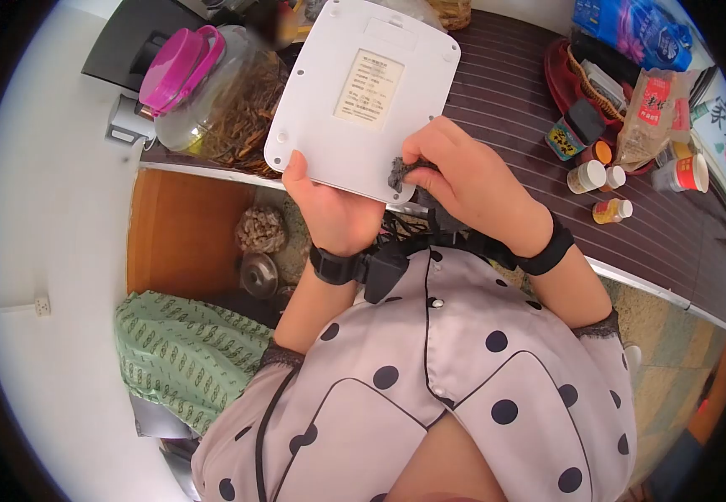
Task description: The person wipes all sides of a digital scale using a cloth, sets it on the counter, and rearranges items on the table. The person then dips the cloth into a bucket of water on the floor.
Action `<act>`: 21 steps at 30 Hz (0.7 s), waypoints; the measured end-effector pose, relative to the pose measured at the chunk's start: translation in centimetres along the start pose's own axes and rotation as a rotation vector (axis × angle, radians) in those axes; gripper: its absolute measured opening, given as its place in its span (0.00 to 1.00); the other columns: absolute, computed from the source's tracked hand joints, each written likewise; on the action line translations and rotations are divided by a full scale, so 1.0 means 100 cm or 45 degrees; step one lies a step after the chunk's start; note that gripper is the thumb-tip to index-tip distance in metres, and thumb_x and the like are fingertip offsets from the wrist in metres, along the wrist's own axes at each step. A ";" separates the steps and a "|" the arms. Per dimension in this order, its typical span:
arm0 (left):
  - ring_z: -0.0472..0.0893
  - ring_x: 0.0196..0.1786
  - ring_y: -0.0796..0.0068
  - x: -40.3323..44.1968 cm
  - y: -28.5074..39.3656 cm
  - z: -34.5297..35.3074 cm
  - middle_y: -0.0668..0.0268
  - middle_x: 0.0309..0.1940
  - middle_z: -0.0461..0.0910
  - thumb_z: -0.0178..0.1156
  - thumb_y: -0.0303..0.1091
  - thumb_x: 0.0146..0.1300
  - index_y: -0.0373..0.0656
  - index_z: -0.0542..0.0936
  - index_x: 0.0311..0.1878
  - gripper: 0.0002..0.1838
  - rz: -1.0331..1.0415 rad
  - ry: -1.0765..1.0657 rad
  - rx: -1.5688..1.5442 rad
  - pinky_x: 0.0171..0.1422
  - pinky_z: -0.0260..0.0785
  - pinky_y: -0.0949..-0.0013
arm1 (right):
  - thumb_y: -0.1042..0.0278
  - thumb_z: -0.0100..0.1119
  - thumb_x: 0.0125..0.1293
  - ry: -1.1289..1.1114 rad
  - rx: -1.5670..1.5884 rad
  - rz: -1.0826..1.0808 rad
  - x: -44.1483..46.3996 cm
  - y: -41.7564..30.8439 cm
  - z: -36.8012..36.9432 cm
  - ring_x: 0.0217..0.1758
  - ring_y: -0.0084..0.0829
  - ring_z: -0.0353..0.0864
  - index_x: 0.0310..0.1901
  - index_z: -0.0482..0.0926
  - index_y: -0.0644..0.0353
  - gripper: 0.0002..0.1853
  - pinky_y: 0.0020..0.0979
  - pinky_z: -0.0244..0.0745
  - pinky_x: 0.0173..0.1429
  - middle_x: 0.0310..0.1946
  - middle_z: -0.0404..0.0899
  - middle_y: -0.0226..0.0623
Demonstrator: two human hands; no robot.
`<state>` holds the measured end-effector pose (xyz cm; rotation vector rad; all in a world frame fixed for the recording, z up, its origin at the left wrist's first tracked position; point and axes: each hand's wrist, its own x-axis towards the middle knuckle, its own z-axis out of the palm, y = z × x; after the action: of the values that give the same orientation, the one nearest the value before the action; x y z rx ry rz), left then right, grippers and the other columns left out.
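Observation:
My left hand (334, 209) grips the near left edge of a white flat plastic device (313, 109), the thumb on its edge and the fingers hidden beneath. It looks like a kitchen scale turned underside up, with rounded corners, small round marks near the corners and a printed label (369, 88). In my right hand (463, 171), a small dark grey crumpled wad (396, 174) is pinched against the device's near right corner. Whether the wad is cloth or scouring material I cannot tell. Both wrists wear black straps.
A big clear jar with a pink lid (183, 71) and brown dried contents stands left on the dark striped counter (497, 92). To the right are several small bottles (587, 177), a red basket (559, 75), a plastic bag (649, 117) and a blue packet (631, 29). Green patterned cloth (187, 347) lies lower left.

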<state>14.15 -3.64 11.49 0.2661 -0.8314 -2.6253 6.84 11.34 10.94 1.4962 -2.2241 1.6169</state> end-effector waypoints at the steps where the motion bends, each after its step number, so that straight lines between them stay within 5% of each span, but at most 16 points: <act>1: 0.66 0.67 0.58 -0.001 0.000 0.001 0.60 0.65 0.67 0.36 0.57 0.67 0.42 0.62 0.69 0.35 0.009 0.004 0.015 0.70 0.56 0.53 | 0.74 0.62 0.58 -0.006 -0.057 -0.023 0.001 0.000 0.000 0.34 0.45 0.76 0.41 0.71 0.59 0.12 0.38 0.73 0.36 0.36 0.71 0.40; 9: 0.67 0.66 0.59 0.001 -0.005 0.006 0.61 0.65 0.68 0.38 0.57 0.66 0.43 0.63 0.68 0.35 0.016 0.027 0.046 0.70 0.57 0.54 | 0.74 0.62 0.59 0.378 -0.197 0.087 0.002 0.004 0.024 0.33 0.45 0.76 0.40 0.70 0.60 0.11 0.38 0.73 0.36 0.36 0.71 0.41; 14: 0.67 0.66 0.58 0.009 0.002 -0.003 0.59 0.65 0.67 0.37 0.56 0.67 0.42 0.63 0.68 0.34 -0.004 0.002 -0.021 0.70 0.57 0.54 | 0.72 0.63 0.59 0.158 0.261 0.136 0.003 0.010 0.007 0.35 0.40 0.76 0.41 0.70 0.60 0.12 0.35 0.73 0.40 0.35 0.71 0.40; 21: 0.67 0.66 0.58 0.000 0.002 0.004 0.60 0.65 0.67 0.37 0.56 0.67 0.42 0.64 0.67 0.34 -0.018 0.031 -0.013 0.70 0.57 0.54 | 0.73 0.64 0.57 -0.034 -0.057 -0.021 0.003 -0.001 0.004 0.33 0.43 0.76 0.39 0.70 0.59 0.12 0.36 0.73 0.36 0.35 0.72 0.40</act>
<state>14.06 -3.61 11.90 0.3019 -0.8111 -2.6332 6.88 10.81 10.97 1.5306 -2.2394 1.5411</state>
